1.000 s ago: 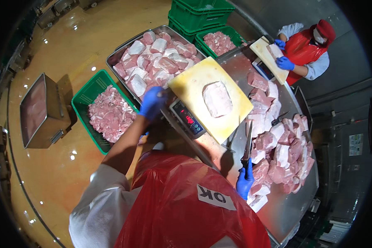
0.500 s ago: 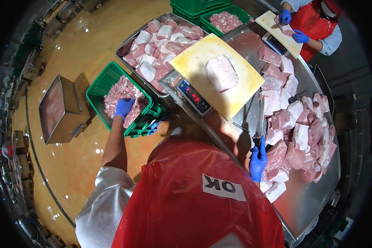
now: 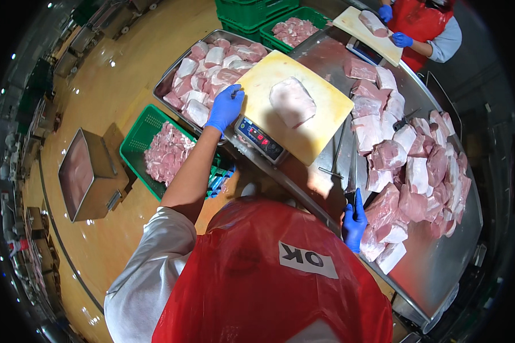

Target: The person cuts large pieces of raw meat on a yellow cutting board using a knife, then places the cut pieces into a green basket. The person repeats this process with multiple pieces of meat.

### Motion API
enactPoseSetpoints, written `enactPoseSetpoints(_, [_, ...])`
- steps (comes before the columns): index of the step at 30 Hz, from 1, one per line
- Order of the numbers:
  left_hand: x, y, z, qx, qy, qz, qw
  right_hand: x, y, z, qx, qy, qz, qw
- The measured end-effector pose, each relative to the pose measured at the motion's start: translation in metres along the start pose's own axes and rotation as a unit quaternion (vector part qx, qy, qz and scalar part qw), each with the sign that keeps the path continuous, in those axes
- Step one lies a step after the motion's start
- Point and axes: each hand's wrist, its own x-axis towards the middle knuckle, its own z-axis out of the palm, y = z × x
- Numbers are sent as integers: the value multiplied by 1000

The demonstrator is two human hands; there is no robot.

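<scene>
Room is tight — my left hand point(image 3: 225, 108), fingers spread, touches the cutting board point(image 3: 296, 108) edge; right hand point(image 3: 355, 222) grips a knife point(image 3: 353, 171) on the crowded steel tabletop point(image 3: 435, 268).

A glossy yellow-tan floor point(image 3: 114, 74) reflects small overhead lights. On it, left of the long stainless steel surface point(image 3: 435, 268), stands a boxy metal container point(image 3: 88, 174); stacked green crates point(image 3: 252, 10) stand beyond the surface's far end.

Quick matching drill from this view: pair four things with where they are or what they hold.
1. left hand
2. right hand
3. meat slab
4. green crate

a. on the floor, holding meat pieces
b. lying on the yellow cutting board
c. gripping a knife
d. at the cutting board's left edge

Pairs: 1-d, 2-c, 3-b, 4-a
</scene>
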Motion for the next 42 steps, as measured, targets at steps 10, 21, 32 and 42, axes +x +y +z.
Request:
enactPoseSetpoints(10, [12,20,75,-202,-93,-196,955,88,-111,54,-318,-52,-119,939])
enactPoseSetpoints(21, [52,34,116,-82,-113,-29,990,59,-126,73,-237,-138,-150,950])
enactPoseSetpoints(32, [100,82,149,176,-283,168,928,47,-100,19,-76,-159,-85,981])
enactPoseSetpoints(42, [31,128,130,144,-180,332,915,58,-84,21,-19,-60,-71,995])
